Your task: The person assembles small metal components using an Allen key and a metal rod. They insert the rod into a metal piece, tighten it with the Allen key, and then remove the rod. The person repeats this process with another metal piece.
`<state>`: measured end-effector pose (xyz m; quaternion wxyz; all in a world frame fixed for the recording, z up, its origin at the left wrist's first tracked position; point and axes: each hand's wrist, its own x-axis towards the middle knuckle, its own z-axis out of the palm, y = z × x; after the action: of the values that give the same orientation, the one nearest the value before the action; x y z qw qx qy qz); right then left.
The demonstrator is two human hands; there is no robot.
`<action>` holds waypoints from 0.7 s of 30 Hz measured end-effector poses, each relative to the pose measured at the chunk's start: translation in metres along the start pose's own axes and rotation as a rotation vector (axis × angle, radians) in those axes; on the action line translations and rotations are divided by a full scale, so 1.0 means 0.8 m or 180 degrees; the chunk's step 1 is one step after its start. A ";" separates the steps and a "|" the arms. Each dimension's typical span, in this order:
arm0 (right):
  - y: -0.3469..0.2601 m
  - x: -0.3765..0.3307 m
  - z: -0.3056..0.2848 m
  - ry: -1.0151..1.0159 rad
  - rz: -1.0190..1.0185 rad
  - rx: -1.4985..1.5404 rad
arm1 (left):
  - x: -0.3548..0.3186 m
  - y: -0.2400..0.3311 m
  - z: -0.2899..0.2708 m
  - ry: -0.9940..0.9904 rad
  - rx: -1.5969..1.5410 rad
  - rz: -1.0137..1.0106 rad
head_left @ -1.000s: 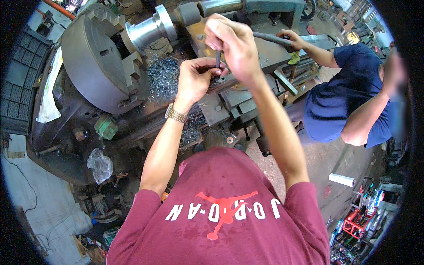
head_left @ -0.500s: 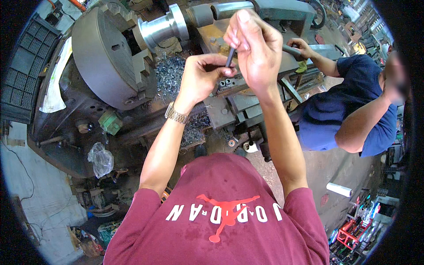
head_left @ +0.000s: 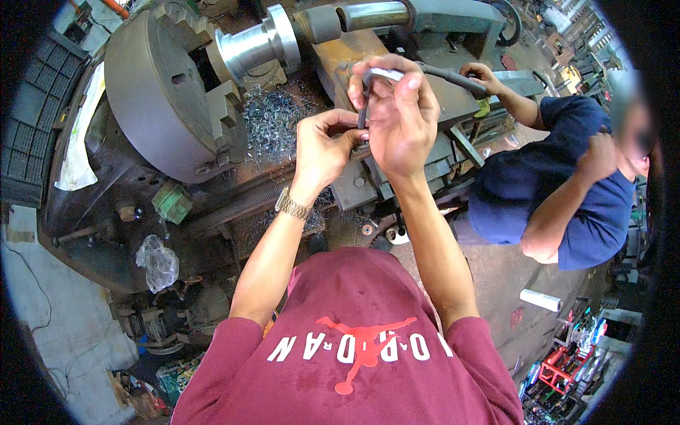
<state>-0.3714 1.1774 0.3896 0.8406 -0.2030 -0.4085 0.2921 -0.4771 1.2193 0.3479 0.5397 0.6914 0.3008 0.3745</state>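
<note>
My left hand (head_left: 322, 149), with a metal watch at its wrist, pinches the lower end of a dark L-shaped hex key (head_left: 365, 106) between thumb and finger. Around the key's upper bend curl the fingers of my right hand (head_left: 402, 127), its palm partly facing me. The key's short leg points down, close to the lathe carriage (head_left: 354, 185); my hands hide what lies right beneath it. Left of my hands, a shiny flanged metal workpiece (head_left: 255, 51) sits in the jaws of a large lathe chuck (head_left: 145, 92).
Curly metal chips (head_left: 273, 120) lie below the workpiece. At right a co-worker in a dark blue shirt (head_left: 559, 170) rests a hand (head_left: 487, 79) on a dark bar (head_left: 453, 76). A clear plastic bag (head_left: 157, 262) hangs at the lathe's front. A white roll (head_left: 540, 299) lies on the floor.
Both hands have come down slightly, the right one most, and its fist has loosened to show the key's bend. The co-worker's near arm has moved down from the face.
</note>
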 end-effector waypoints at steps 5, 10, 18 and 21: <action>-0.018 0.029 -0.020 -0.0092 0.1244 0.0821 | 0.007 -0.010 -0.002 -0.0365 -0.0057 0.0170; -0.031 0.075 -0.015 -0.1707 0.2639 0.1152 | 0.018 -0.004 -0.021 -0.1208 -0.0534 0.0105; -0.044 0.029 0.032 -0.0324 0.0341 -0.3106 | 0.006 0.001 -0.016 -0.0712 0.0379 0.0321; -0.049 0.057 0.028 -0.1168 0.0769 -0.3023 | 0.005 0.002 -0.012 -0.0593 -0.0054 0.0165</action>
<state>-0.3540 1.1806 0.4508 0.5308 -0.5530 -0.6102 0.2004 -0.4826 1.2272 0.3518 0.5614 0.7261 0.2281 0.3250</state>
